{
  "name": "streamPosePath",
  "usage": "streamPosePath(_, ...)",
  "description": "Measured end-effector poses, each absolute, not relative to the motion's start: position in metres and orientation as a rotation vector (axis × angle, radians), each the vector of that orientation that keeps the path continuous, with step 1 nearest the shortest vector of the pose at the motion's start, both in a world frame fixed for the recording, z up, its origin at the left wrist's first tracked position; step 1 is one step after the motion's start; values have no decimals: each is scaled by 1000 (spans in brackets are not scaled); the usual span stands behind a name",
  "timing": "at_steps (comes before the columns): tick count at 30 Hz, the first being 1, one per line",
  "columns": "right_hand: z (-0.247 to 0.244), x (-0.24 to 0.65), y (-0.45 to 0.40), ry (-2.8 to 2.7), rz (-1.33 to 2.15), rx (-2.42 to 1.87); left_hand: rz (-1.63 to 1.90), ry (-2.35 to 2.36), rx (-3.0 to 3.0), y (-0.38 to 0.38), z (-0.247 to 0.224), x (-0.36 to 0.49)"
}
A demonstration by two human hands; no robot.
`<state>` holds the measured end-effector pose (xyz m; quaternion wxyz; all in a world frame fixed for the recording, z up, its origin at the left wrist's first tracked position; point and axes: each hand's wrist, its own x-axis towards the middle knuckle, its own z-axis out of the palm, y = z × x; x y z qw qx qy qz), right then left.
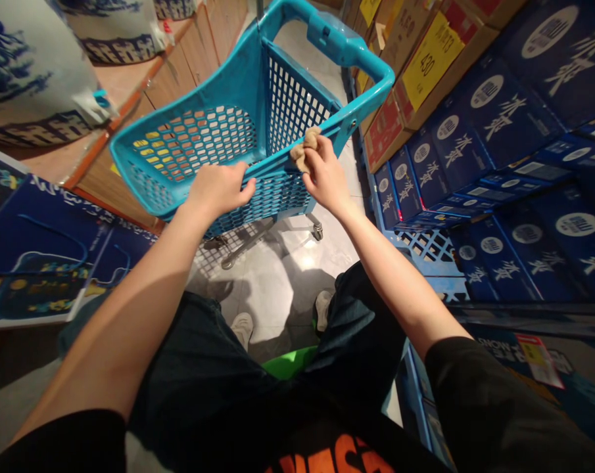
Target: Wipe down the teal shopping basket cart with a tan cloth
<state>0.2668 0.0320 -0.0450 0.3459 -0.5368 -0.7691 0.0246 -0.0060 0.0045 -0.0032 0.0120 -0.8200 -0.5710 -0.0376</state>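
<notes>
A blue plastic shopping cart [228,85] stands side-on in front of me, its handle at the far right end. Over the near top rim of its basket, my left hand [218,187] is closed, with the thumb on the outer side. Farther right along the same rim, my right hand [327,174] pinches a crumpled beige cloth [306,150] that touches the rim near the handle end. The inside of the basket shows only its perforated walls and floor.
Stacked blue boxes [494,118] and brown cartons with yellow price signs [432,60] line the right. Large blue-and-white jars [25,72] sit on a wooden shelf at left. A blue printed panel [45,243] stands lower left. Something green [291,363] is under me.
</notes>
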Motion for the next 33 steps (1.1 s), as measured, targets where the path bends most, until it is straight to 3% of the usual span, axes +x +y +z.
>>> streamPosePath(9,-33,285,34,-1867,-44,-1499,-136,-1763,-2573,5,-4,-7)
streamPosePath(15,-25,274,21,-2135,68,-1379,-205,-1815,-2599,6,-9,-7)
streamPosePath(21,-18,292,29,-1904,172,-1300,-199,-1899,-2629,0,0,-2)
streamPosePath(29,-1,273,7,-2177,-57,-1466,-29,-1825,-2577,-2,9,1)
streamPosePath(33,2,292,24,-1965,-94,-1505,-63,-1825,-2577,-3,8,0)
